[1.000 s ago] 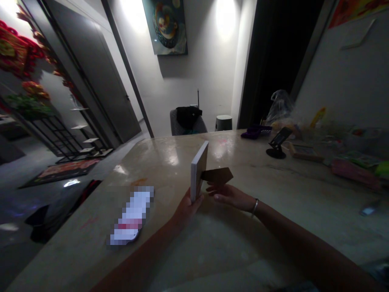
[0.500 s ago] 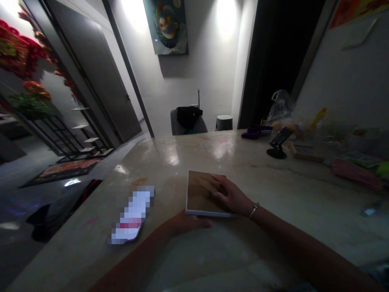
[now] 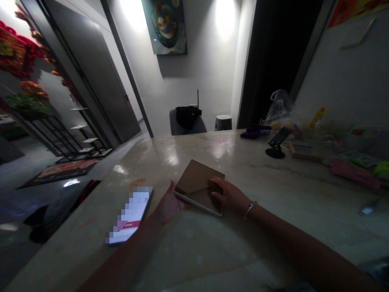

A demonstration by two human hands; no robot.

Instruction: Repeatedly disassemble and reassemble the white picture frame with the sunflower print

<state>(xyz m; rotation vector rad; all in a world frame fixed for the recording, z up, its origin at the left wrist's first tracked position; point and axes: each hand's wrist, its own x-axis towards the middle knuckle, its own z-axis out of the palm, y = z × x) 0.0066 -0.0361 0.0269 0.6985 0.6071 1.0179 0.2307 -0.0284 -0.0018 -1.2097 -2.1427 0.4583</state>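
Picture frame [image 3: 196, 185] lies brown backing [image 3: 194, 173] up, right of the smartphone [image 3: 135, 215] | left hand [image 3: 169, 209] holds its left corner from beneath, probably bearing weight | right hand [image 3: 233, 196] touches backing, seemingly steadying; cannot tell if gripping

Over the tabletop [image 3: 194, 251], a panel [image 3: 194, 178] sits mid-clock, the left hand [image 3: 170, 206] touching its 8 o'clock corner, the right hand [image 3: 231, 196] across its 3 o'clock edge. Farther out: phone [image 3: 133, 217] at 8, phone stand [image 3: 277, 141] at 2, plastic bag [image 3: 278, 106] behind it. Beyond the table: chair [image 3: 174, 122] at 12, stool [image 3: 223, 123] at 1.
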